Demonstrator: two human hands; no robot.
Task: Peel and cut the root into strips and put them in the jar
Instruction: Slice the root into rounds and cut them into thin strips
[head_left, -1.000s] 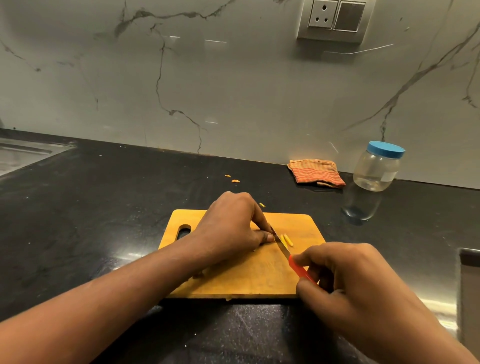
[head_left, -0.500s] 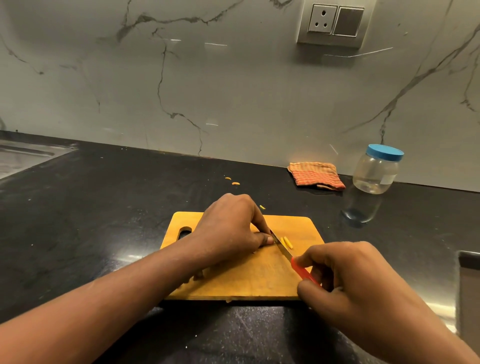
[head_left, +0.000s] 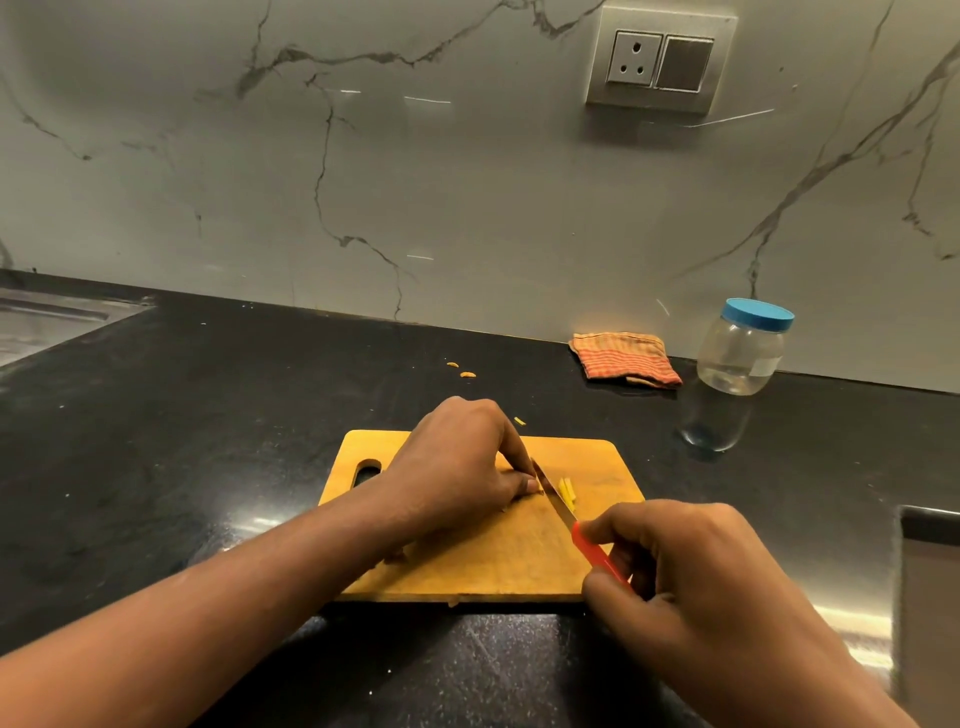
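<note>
Left hand (head_left: 457, 462) — right hand (head_left: 691, 582) — both curled

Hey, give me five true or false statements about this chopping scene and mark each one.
1. The jar has its blue lid on. True.
2. The right hand grips the knife by a red handle. True.
3. Yellow strips lie inside the jar. False: they lie on the cutting board, beside the blade; the jar looks empty.
4. The striped cloth lies on the cutting board. False: it lies on the counter, left of the jar.
5. The left hand is on the cutting board, next to the blade. True.
</note>
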